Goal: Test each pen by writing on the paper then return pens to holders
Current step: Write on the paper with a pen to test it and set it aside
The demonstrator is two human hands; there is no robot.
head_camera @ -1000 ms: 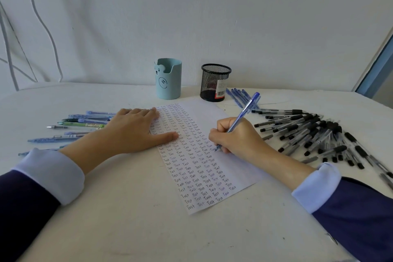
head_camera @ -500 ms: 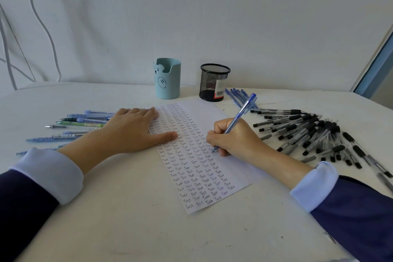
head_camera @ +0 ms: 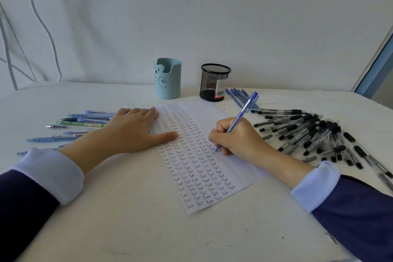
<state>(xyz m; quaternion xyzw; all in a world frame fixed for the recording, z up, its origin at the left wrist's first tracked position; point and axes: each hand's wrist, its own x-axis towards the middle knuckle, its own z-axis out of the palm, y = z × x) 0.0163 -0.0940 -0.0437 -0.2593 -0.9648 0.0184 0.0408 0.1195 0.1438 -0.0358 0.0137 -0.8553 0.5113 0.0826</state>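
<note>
A white paper (head_camera: pixel 231 174) covered in rows of the word "Test" lies in the middle of the table. My right hand (head_camera: pixel 238 139) grips a blue pen (head_camera: pixel 244 110) with its tip touching the paper near the right end of a row. My left hand (head_camera: pixel 136 132) rests flat on the paper's left edge, fingers straight. Two holders stand behind the paper: a light blue bear cup (head_camera: pixel 168 78) and a black mesh cup (head_camera: pixel 214 82).
A large heap of black-capped pens (head_camera: pixel 314 134) spreads over the table on the right. Several blue pens (head_camera: pixel 237 93) lie beside the mesh cup. More blue and green pens (head_camera: pixel 80 123) lie on the left. A white wall rises behind the table.
My right hand with the blue pen has shifted slightly left along the row while writing. My left hand stays flat on the paper.
</note>
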